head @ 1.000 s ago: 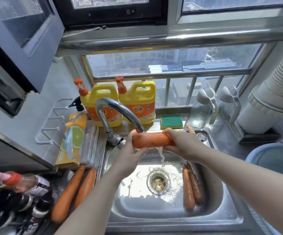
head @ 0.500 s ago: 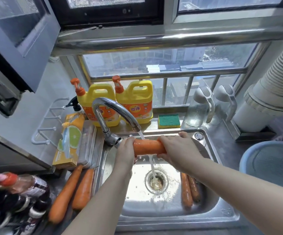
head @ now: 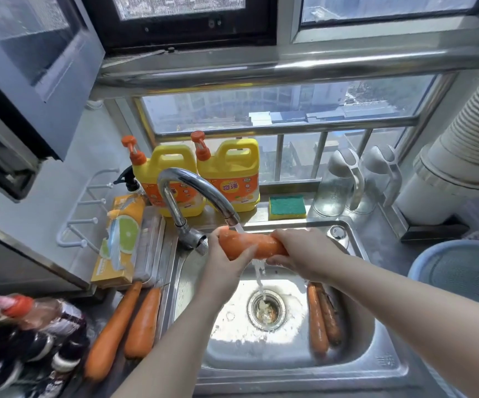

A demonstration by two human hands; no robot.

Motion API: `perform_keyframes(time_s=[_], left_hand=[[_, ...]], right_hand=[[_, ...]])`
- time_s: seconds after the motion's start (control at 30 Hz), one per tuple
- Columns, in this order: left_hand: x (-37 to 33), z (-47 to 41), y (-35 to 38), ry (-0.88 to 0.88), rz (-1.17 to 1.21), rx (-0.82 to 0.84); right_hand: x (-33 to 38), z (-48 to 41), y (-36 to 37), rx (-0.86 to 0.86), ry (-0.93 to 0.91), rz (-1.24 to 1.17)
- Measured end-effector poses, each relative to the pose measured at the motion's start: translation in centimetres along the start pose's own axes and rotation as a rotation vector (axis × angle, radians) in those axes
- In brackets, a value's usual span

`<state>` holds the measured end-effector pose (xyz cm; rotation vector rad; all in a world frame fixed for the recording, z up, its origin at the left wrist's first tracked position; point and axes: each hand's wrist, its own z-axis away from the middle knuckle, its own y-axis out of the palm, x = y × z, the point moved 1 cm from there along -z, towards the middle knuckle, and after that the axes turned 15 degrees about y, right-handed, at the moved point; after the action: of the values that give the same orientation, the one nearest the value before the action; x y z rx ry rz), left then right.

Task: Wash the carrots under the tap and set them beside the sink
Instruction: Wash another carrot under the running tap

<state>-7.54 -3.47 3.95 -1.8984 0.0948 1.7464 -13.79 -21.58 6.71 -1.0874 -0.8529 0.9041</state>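
My left hand (head: 226, 262) and right hand (head: 301, 254) both grip one carrot (head: 251, 244) under the running tap (head: 198, 193), above the sink (head: 361, 360). Two carrots (head: 323, 317) lie in the basin, and two more (head: 129, 320) rest on the surface just left of it.

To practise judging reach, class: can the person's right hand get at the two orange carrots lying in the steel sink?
Likely yes, once freed: the right hand grips the fat orange carrot under the curved steel tap, but the two sink carrots lie uncovered just below its wrist.
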Motion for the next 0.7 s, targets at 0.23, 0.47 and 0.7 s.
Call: perform_keyframes(time_s=[0.23,0.47,0.7], left_hand=[[0.9,-0.7,0.3,-0.078,0.167,-0.11],[0.6,-0.7,-0.1,0.0,0.129,-0.047],[0.3,-0.9,0.3,-0.051,0.164,-0.29]], right_hand=[[1.0,0.0,-0.1,-0.06,-0.023,0.022],[1.2,-0.2,0.0,-0.023,-0.01,-0.003],[2.7,-0.1,0.0,-0.075,-0.056,0.011]])
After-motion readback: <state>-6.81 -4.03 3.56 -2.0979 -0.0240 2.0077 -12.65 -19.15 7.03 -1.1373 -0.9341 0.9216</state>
